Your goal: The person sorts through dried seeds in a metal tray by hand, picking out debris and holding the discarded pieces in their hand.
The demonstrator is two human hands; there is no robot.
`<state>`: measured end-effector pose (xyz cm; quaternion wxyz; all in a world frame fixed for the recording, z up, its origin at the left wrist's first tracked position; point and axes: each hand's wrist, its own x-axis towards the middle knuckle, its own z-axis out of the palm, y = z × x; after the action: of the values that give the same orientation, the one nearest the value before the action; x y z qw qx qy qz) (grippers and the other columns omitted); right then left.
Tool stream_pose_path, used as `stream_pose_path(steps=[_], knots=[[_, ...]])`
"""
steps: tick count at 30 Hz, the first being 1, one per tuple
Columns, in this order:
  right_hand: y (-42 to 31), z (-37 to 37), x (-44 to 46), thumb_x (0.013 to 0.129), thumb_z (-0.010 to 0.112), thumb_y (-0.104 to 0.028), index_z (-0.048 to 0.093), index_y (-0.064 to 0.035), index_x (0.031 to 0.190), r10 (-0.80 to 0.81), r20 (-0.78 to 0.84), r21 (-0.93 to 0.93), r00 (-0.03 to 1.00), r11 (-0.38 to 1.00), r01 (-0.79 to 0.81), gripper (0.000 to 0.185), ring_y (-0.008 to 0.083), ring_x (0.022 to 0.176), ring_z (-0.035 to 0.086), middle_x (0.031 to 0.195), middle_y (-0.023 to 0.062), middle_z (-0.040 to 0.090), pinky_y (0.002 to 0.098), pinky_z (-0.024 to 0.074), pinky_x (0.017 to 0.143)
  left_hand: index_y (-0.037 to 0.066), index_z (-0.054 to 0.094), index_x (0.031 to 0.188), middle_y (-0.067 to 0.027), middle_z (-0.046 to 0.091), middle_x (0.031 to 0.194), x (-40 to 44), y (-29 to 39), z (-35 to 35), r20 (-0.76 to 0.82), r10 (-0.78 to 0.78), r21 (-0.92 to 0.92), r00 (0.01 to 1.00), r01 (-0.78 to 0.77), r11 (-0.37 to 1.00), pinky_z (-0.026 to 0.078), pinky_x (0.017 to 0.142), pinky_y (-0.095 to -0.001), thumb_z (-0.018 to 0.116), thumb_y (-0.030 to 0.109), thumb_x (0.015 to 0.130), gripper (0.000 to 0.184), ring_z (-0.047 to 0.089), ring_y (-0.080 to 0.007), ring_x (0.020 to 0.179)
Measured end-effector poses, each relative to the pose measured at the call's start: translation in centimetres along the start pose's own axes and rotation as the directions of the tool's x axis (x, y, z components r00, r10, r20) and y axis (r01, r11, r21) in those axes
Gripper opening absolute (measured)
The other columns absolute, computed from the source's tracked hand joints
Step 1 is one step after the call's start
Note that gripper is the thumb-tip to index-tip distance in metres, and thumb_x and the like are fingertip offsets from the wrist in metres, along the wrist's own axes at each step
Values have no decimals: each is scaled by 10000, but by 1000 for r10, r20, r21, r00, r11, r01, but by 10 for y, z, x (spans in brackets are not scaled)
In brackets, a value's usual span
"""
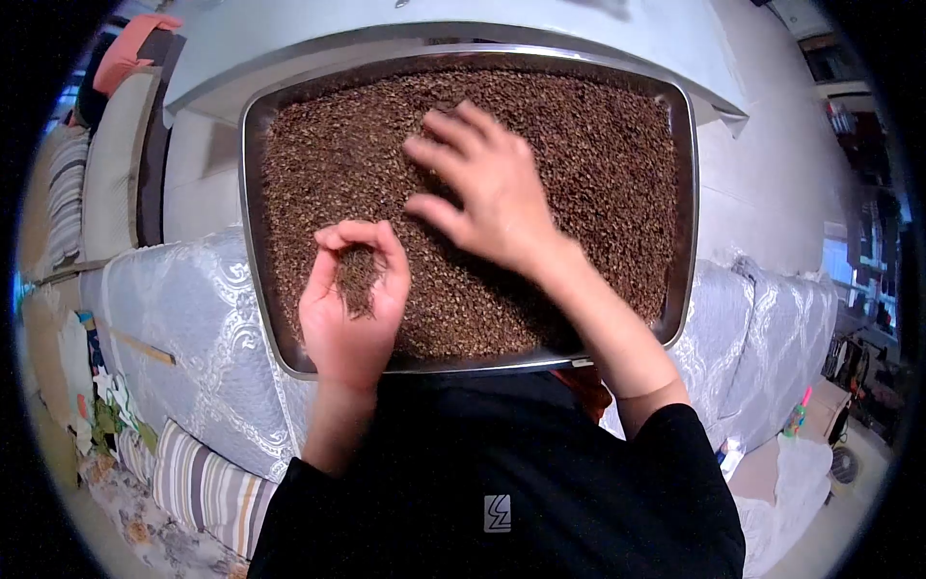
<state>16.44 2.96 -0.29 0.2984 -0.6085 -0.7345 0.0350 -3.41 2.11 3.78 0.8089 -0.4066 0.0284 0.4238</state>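
Our left hand [352, 333] cups a clump [357, 282], fingers curled round it; right hand [489, 193] is spread over the bits [603, 174] in the tray [692, 222], contact unclear. Risk: tilting our left palm could drop the clump; a hard sweep could flick bits out.

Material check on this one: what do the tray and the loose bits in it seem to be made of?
Tray: likely polished metal, perhaps stainless steel; the rim shines brightly.

Loose bits: apparently dry plant matter, matt brown, judging by their small, rough, mixed-tone pieces; which plant, I can't tell.
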Motion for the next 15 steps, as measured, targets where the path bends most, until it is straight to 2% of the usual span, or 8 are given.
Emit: stream_pose_path(steps=[2, 3, 5, 6, 8, 10, 11, 15], knots=[[-21, -2, -11, 823, 737, -319, 659, -125, 1224, -84, 78, 102, 993, 992, 76, 452, 368, 1316, 470, 1371, 134, 568, 492, 414, 1008, 66, 592, 973, -16, 589, 910, -1, 7, -4, -14, 64, 95, 998, -62, 994, 368, 1142, -422, 555, 71, 987, 40, 595, -174, 1045], [-27, -4, -19, 809, 733, -265, 663, -123, 1202, -125, 97, 125, 987, 986, 113, 424, 355, 1293, 483, 1341, 124, 579, 483, 422, 980, 51, 591, 976, -15, 595, 922, -2, 12, -5, 0, 31, 54, 1000, -31, 998, 305, 1201, -447, 538, 72, 1002, 63, 592, -188, 1118], [-32, -6, -38, 765, 718, -142, 669, -120, 1113, -175, 130, 171, 976, 974, 152, 353, 323, 1243, 513, 1269, 102, 599, 473, 433, 934, 44, 587, 975, -18, 599, 928, -4, 7, 2, 2, 110, 54, 994, -110, 993, 302, 1204, -455, 547, 60, 992, 47, 584, -199, 1160], [-28, -9, -46, 754, 722, -136, 667, -119, 1091, -178, 141, 151, 974, 976, 157, 343, 319, 1236, 517, 1256, 98, 601, 473, 434, 938, 40, 585, 975, -20, 601, 931, -5, 6, 4, 1, 148, 53, 989, -148, 988, 301, 1206, -458, 551, 54, 988, 39, 580, -204, 1181], [-13, -21, -62, 731, 730, -124, 662, -118, 1048, -182, 168, 112, 969, 980, 165, 323, 312, 1221, 526, 1231, 90, 607, 471, 434, 945, 29, 602, 977, -36, 623, 969, -2, 9, 8, 5, 102, -28, 995, -102, 994, 399, 1152, -423, 554, 38, 981, 49, 586, -220, 1198], [1, -33, -72, 718, 731, -104, 655, -115, 980, -60, 122, -17, 991, 998, 63, 272, 317, 1213, 533, 1230, 80, 612, 471, 432, 961, 27, 615, 975, -46, 636, 994, -2, 6, 16, -3, 61, -157, 998, -60, 986, 460, 1103, -394, 555, 34, 981, 60, 596, -220, 1185], [8, -43, -73, 708, 741, -92, 665, -118, 947, -15, 86, -31, 996, 999, 18, 252, 322, 1220, 532, 1233, 73, 617, 475, 431, 973, 23, 640, 1001, -59, 651, 1030, -1, 12, 14, 8, 22, -74, 1000, -21, 997, 526, 1022, -351, 549, 46, 991, 94, 610, -206, 1153], [32, -68, -84, 768, 758, -110, 682, -102, 955, 179, -77, -183, 981, 965, -190, 202, 342, 1270, 512, 1308, 89, 607, 481, 426, 1000, 30, 660, 1095, -56, 659, 1060, 6, 13, 7, 28, -11, -53, 1000, 13, 999, 550, 962, -311, 541, 56, 1001, 154, 622, -173, 1092]])
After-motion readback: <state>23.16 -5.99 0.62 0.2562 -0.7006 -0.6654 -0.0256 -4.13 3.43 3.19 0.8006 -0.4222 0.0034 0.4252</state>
